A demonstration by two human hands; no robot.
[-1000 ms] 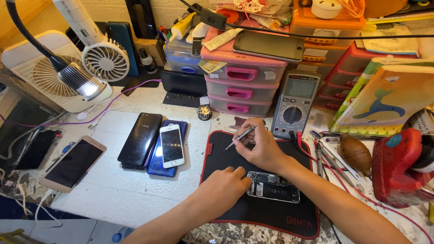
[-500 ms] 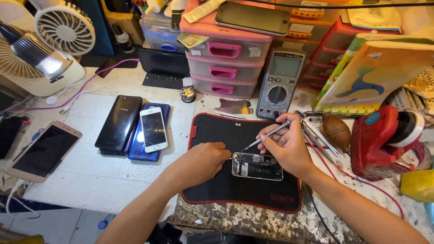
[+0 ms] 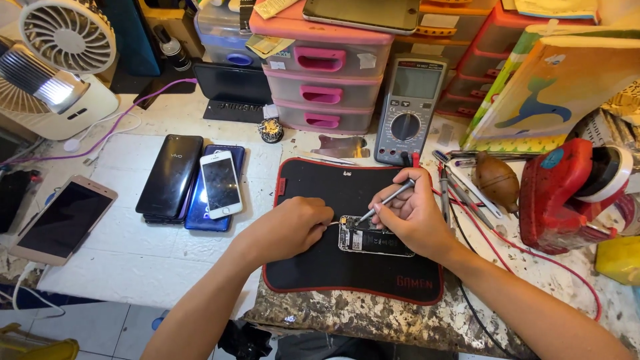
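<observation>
An opened phone [image 3: 373, 239] with its insides showing lies on a black mat with a red edge [image 3: 313, 193]. My right hand [image 3: 412, 217] grips a thin metal screwdriver [image 3: 389, 199], its tip down on the phone's upper left part. My left hand [image 3: 293, 227] rests curled on the mat against the phone's left end, with a thin metal tool tip showing at its fingers.
Left of the mat lie a white phone [image 3: 221, 183], a black phone [image 3: 171, 175], a blue phone [image 3: 200, 217] and a gold-edged phone [image 3: 63, 219]. Behind stand a multimeter [image 3: 408, 110], pink drawers [image 3: 323, 73] and a fan [image 3: 65, 33]. A red tool [image 3: 563, 193], a brown bulb [image 3: 497, 181] and loose tools [image 3: 460, 193] sit right.
My right hand has brought the screwdriver down from above the mat onto the phone. My left hand has shifted to the phone's left end. The view has moved closer and lower.
</observation>
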